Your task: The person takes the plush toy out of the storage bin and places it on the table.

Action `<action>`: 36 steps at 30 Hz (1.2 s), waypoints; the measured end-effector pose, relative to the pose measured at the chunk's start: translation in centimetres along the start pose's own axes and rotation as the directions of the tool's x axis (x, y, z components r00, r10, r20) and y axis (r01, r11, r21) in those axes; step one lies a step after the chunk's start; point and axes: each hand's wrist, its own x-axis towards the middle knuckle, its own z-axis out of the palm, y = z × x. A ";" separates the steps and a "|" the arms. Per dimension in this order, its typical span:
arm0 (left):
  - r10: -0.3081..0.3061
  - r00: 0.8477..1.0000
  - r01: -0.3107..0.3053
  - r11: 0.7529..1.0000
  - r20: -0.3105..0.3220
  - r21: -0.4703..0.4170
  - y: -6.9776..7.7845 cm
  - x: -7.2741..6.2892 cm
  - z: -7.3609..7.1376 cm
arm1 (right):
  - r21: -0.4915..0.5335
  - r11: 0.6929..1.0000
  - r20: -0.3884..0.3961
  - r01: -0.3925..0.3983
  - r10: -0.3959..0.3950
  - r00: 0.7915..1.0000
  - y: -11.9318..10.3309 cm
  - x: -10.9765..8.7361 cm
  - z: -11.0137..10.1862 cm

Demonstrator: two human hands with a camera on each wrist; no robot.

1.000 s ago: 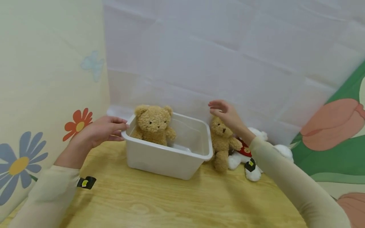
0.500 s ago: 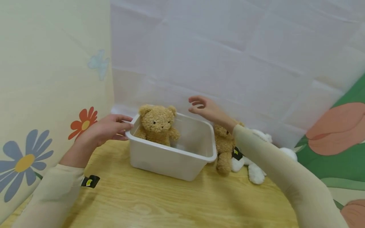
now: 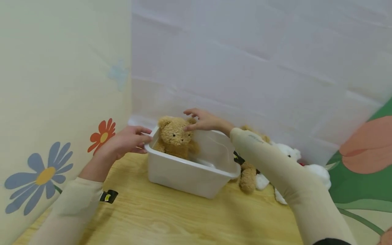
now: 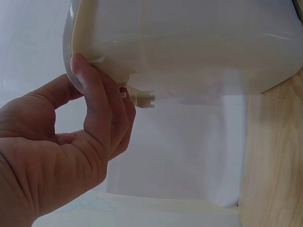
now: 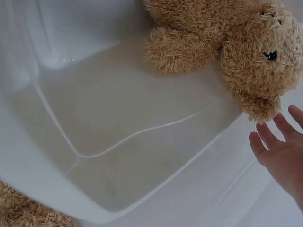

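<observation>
A tan teddy bear (image 3: 175, 133) sits upright at the left end of a white plastic bin (image 3: 186, 175). My left hand (image 3: 131, 140) pinches the bin's left rim; in the left wrist view the thumb and curled fingers of the left hand (image 4: 90, 123) lie on either side of that rim. Above the bin, my right hand (image 3: 203, 120) reaches over with fingers spread beside the bear's head. The right wrist view has the right hand (image 5: 284, 151) at the ear of the teddy bear (image 5: 260, 61), holding nothing; contact cannot be told.
Right of the bin, a second tan teddy bear (image 3: 247, 178) is mostly hidden by my right sleeve. White plush toys (image 3: 318, 173) sit farther right by the wall. The bin stands on a wooden table (image 3: 171, 217), against a white-draped wall (image 3: 232, 68).
My right hand has moved left, from over the second bear to the head of the bear in the bin. The left hand stays on the rim. The head view has shifted slightly.
</observation>
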 end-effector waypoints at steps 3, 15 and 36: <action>-0.008 1.000 0.008 1.000 -0.001 -0.001 0.1 0.2 0.5 | -0.014 1.000 -0.005 0.013 -0.013 1.000 0.3 0.2 0.4; -0.016 1.000 0.016 1.000 -0.004 0.018 0.8 0.9 0.7 | -0.088 0.996 -0.019 -0.005 0.003 1.000 -0.5 0.1 0.7; -0.016 1.000 0.016 1.000 -0.007 0.007 1.0 1.4 1.0 | -0.074 0.997 -0.038 -0.027 0.025 0.999 -0.3 -2.7 2.1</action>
